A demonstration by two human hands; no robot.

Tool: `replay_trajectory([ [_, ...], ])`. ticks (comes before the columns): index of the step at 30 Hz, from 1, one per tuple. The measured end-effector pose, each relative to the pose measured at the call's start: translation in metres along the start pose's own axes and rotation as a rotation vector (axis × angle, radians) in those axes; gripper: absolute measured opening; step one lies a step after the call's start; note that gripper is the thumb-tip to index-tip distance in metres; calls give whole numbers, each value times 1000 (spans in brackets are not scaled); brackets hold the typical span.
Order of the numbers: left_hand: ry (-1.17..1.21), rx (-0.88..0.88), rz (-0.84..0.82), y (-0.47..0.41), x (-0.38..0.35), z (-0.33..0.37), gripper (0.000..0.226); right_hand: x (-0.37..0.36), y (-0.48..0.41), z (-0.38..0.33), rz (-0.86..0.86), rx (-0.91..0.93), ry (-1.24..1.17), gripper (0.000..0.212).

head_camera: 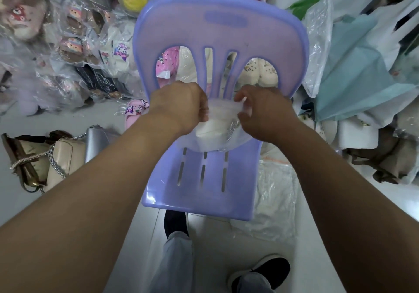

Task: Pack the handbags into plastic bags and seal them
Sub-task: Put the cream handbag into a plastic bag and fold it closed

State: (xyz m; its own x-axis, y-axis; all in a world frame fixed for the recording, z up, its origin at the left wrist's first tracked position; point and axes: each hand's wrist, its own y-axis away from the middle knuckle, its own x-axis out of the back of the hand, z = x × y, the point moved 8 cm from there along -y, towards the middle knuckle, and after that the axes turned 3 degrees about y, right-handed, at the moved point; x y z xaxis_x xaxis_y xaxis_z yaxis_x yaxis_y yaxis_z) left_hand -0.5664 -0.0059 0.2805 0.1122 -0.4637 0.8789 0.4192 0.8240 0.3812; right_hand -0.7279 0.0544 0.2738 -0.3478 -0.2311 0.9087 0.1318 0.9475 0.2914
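A white handbag (212, 128) with a silver chain lies inside a clear plastic bag (223, 144) on the seat of a purple plastic chair (204, 179). My left hand (181, 105) grips the left side of the bag's top edge. At the right side of that edge my right hand (260, 111) pinches the plastic film between thumb and fingers. The bag's mouth is bunched between the two hands, and the hands hide part of the handbag.
Unpacked handbags with chains (56, 156) lie on the floor at left. Empty plastic bags (272, 195) are piled right of the chair. Packed goods in plastic (68, 43) crowd the back left, blue bags (358, 70) the right. My feet (260, 272) stand below the chair.
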Motion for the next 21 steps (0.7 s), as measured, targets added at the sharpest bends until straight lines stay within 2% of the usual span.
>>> replay_trajectory([
  [2, -11, -1, 21, 1, 3, 9, 6, 0, 1, -21, 9, 81, -15, 49],
  [3, -27, -7, 33, 1, 5, 13, 8, -2, 0, -32, 15, 132, -32, 48],
  [6, -77, 4, 59, 3, 10, 17, 17, -8, -6, -47, 21, 224, -100, 23],
  [11, -92, 20, 70, 4, 22, 1, 29, -3, -12, -34, 11, 166, -281, 3],
  [13, -44, 33, 91, 5, 29, -11, 26, -5, -13, -26, -30, 115, -375, 9],
  [17, 293, -20, 60, -1, 28, -21, 23, -9, -17, -17, -96, 57, -470, 7],
  [21, 801, 94, 58, -2, 19, -35, 44, -14, -20, -6, -138, -76, -652, 14],
])
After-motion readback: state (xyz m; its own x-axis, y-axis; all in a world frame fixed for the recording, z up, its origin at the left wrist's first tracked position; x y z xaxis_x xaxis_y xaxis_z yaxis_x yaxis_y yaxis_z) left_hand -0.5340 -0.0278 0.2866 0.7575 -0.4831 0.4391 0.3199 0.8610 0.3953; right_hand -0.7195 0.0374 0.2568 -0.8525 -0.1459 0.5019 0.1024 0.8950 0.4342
